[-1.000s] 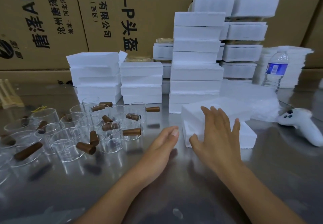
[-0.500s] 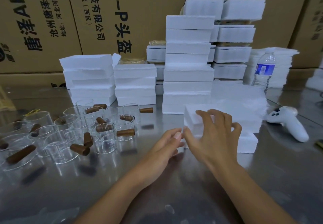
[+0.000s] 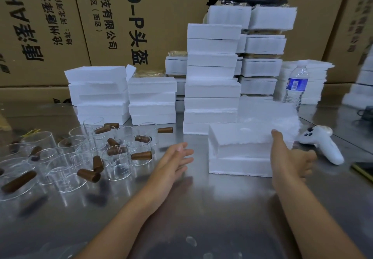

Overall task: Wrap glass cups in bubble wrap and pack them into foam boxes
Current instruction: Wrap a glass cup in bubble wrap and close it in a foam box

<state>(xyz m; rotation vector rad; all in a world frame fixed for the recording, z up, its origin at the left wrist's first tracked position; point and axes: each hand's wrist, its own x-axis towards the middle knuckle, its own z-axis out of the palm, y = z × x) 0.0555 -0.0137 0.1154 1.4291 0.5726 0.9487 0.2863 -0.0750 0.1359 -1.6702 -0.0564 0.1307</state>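
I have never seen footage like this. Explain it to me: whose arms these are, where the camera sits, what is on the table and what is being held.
No machine here: these are a person's two bare arms, filmed by one wide-angle camera worn on the head, looking forward and down. So there is one view only. The left hand hovers open above the metal table, holding nothing. The right hand grips the right end of the nearest foam box, thumb on top. To the left sit clear glass cups with brown handles; behind are stacks of foam boxes, a water bottle and cardboard cartons. A white controller lies to the right.
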